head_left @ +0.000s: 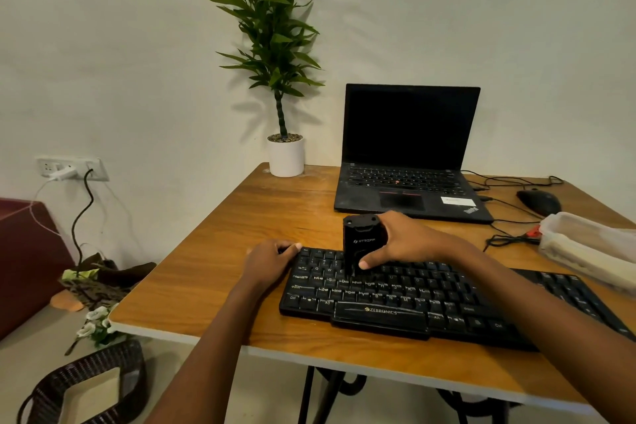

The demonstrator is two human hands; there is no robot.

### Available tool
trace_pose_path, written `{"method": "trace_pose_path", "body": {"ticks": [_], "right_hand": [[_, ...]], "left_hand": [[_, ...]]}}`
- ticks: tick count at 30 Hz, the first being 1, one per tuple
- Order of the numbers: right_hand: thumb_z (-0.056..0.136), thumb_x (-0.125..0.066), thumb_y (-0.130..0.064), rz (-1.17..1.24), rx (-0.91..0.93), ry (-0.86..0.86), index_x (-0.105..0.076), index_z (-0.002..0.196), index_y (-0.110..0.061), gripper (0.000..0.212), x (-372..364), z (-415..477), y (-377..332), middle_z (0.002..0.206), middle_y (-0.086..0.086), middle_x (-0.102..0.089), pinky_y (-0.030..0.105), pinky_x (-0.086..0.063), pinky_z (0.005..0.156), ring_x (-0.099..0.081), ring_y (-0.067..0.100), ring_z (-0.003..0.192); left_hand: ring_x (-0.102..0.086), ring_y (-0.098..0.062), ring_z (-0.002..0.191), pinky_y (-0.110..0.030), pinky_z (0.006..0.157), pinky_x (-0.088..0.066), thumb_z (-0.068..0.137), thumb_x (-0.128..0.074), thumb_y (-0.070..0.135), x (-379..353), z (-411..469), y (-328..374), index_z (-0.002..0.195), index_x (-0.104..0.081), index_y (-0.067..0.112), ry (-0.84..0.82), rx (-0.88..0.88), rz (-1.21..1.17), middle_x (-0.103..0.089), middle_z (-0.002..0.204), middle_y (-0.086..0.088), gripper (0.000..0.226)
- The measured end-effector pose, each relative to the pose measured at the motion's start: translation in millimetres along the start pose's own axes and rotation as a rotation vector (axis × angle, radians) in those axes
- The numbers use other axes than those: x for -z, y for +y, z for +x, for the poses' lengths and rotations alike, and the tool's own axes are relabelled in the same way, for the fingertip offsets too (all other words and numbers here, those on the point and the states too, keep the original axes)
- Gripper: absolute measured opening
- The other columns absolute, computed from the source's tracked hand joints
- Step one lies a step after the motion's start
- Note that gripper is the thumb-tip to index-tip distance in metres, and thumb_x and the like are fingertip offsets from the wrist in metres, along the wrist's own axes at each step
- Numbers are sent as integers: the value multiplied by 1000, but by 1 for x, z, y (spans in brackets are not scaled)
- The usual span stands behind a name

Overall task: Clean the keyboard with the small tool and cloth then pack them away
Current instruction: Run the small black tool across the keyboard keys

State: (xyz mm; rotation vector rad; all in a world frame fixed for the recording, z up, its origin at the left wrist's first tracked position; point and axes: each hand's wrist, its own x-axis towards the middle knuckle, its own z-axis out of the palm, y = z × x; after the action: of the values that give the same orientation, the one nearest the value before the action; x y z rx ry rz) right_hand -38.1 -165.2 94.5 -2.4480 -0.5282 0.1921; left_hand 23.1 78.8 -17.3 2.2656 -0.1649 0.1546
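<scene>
- Gripping the small tool (361, 241) upright, the fingers (370, 262) of the right hand (409, 241) wrap its black body, with the thumb low on the near face and the rest hidden behind it
- Directly below those fingers, the tool's lower end stands on the keyboard (413, 293), in the upper rows near its left end
- From that spot the keyboard's long axis runs off to the right and a little toward the person, so nearly all the keys lie right of the tool; I judge the coming sweep should follow the rows that way
- Just left of the tool, the left hand (268, 262) curls its fingers (292, 246) over the keyboard's far-left corner, seemingly bracing it on the bench (275, 210)
- The right hand is the nearer one to the remaining keys
- Well to the right of it lies a clear plastic box (585, 244); I cannot make out the cloth anywhere
</scene>
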Motion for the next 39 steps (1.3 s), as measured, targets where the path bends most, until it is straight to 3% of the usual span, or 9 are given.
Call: {"method": "trace_pose_path", "body": {"ticks": [10, 14, 19, 22, 25, 28, 32, 34, 39], "right_hand": [[70, -80, -21, 42, 5, 85, -52, 119, -17, 56, 2, -7, 9, 114, -1, -62, 19, -45, 81, -59, 14, 102], [72, -79, -20, 63, -9, 45, -52, 116, -16, 51, 4, -8, 10, 110, 4, -64, 29, -51, 80, -63, 24, 98], [72, -79, -18, 107, -12, 13, -54, 114, -13, 49, 1, -7, 9, 108, 3, -65, 24, -51, 78, -63, 21, 96], [72, -79, -20, 42, 4, 73, -53, 116, -14, 51, 2, -5, 7, 113, 1, -62, 12, -43, 76, -58, 16, 98], [74, -77, -13, 126, 1, -14, -54, 108, -14, 41, 1, -3, 5, 105, 4, -63, 21, -52, 73, -63, 23, 94], [74, -77, -16, 107, 8, 32, -51, 111, -18, 45, 0, -1, 5, 102, -5, -61, 11, -50, 68, -62, 14, 92], [74, -77, -12, 188, -21, -24, -51, 118, -12, 51, -1, 0, 7, 106, 6, -63, 18, -53, 65, -64, 10, 81], [74, -77, -17, 142, -16, 22, -52, 112, -18, 46, 0, 1, 10, 95, -4, -64, 12, -46, 62, -61, 1, 74], [73, -78, -15, 163, -4, -16, -51, 110, -28, 47, 2, -1, 13, 106, 5, -65, 26, -56, 67, -66, 21, 87]], "left_hand": [[-65, -16, 89, -53, 102, -38, 94, -52, 42, -1, 2, -2, 102, -72, 24, -1, 1, -11, -73, 95, 5, 28], [-65, -15, 93, -55, 104, -35, 94, -52, 43, -1, 2, -2, 103, -72, 25, 10, -1, -13, -73, 99, 5, 28], [-64, -18, 97, -54, 104, -35, 94, -52, 42, -1, 1, -2, 105, -71, 24, 19, 2, -7, -72, 105, 2, 29], [-64, -16, 93, -54, 104, -35, 94, -51, 43, -1, 1, -1, 102, -71, 25, 7, 2, -5, -72, 100, 4, 28], [-64, -16, 92, -54, 104, -36, 94, -51, 42, -1, 1, -2, 101, -72, 24, 7, -3, -14, -72, 99, 5, 28], [-64, -16, 93, -54, 104, -36, 94, -51, 42, -1, 1, -2, 102, -72, 24, 4, -4, -20, -72, 100, 4, 28], [-64, -17, 95, -52, 103, -36, 94, -50, 43, -1, 0, -1, 105, -72, 23, 11, -13, 12, -72, 103, 3, 30], [-63, -17, 97, -52, 104, -36, 95, -50, 43, 0, 0, -1, 106, -71, 23, 13, -11, 26, -71, 105, 3, 32], [-64, -16, 95, -50, 103, -38, 95, -51, 41, 0, -1, 0, 108, -71, 20, 13, -10, 13, -71, 106, 2, 32]]}}
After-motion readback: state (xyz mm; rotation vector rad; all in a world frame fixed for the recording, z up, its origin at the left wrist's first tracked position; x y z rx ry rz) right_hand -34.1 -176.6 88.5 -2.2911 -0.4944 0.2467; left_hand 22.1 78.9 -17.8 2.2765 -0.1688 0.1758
